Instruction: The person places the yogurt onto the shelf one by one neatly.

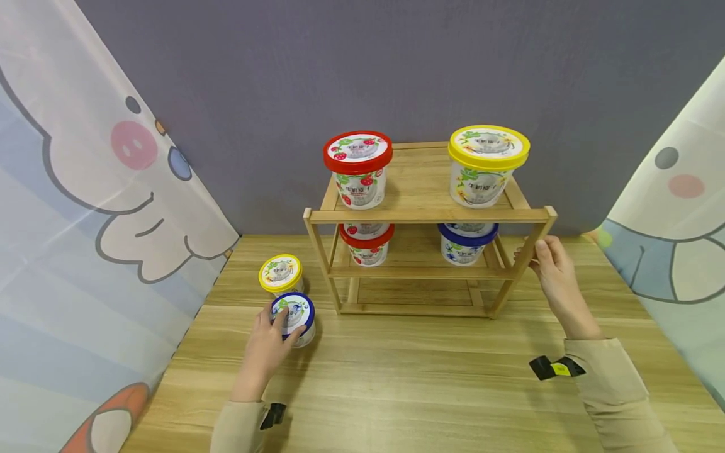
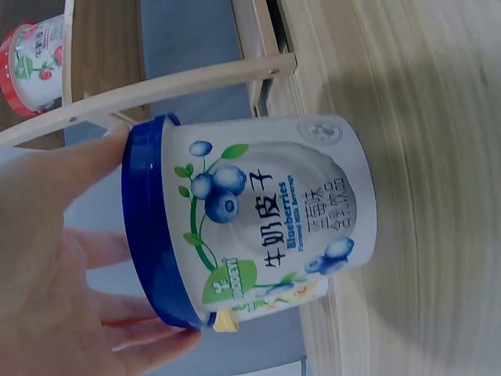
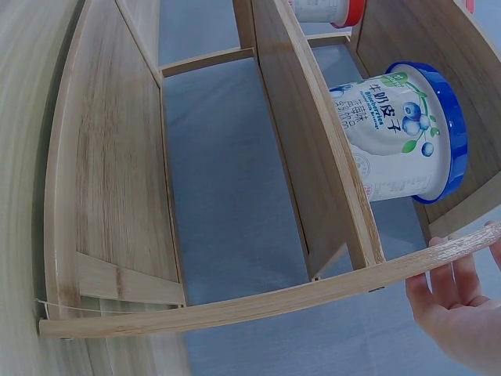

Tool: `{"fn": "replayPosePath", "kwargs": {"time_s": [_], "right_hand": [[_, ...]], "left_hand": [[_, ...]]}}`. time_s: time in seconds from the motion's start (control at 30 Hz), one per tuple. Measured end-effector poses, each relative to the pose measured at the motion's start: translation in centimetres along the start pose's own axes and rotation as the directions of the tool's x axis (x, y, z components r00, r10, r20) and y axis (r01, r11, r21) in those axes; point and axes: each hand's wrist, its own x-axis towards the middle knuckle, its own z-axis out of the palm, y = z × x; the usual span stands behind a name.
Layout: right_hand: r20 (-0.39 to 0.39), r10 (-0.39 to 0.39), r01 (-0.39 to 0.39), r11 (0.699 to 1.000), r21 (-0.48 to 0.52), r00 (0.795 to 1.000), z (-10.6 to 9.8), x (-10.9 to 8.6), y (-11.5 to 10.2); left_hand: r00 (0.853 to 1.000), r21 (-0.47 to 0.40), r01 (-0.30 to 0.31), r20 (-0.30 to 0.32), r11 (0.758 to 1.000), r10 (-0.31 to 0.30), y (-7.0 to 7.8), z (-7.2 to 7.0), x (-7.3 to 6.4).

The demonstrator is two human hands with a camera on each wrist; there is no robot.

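My left hand (image 1: 266, 346) grips a blue-lidded blueberry milk tub (image 1: 293, 314) by its lid, thumb on one side and fingers on the other. The left wrist view shows that tub (image 2: 266, 204) upright, its base at the tabletop; contact is hard to tell. Just behind it stands a yellow-lidded tub (image 1: 280, 274). My right hand (image 1: 557, 270) holds the right front post of a wooden shelf rack (image 1: 419, 217). In the right wrist view the fingers (image 3: 462, 286) curl behind that post, near a second blueberry tub (image 3: 399, 133) on the middle shelf.
On the top shelf sit a red-lidded strawberry tub (image 1: 359, 170) and a yellow-lidded tub (image 1: 487, 167). Another strawberry tub (image 1: 368, 242) stands on the middle shelf. Behind the rack rises a grey panel (image 1: 272, 113), with cartoon-printed curtains (image 1: 68, 207) on both sides.
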Motion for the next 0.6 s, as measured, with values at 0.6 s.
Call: {"fn": "replayPosePath", "kwargs": {"time_s": [0.6], "right_hand": [[-0.012, 0.006, -0.006, 1.000, -0.013, 1.000, 0.0, 0.1, 0.0]], "left_hand": [[0.961, 0.198, 0.121, -0.269, 0.973, -0.065, 3.0, 1.2, 0.5]]}}
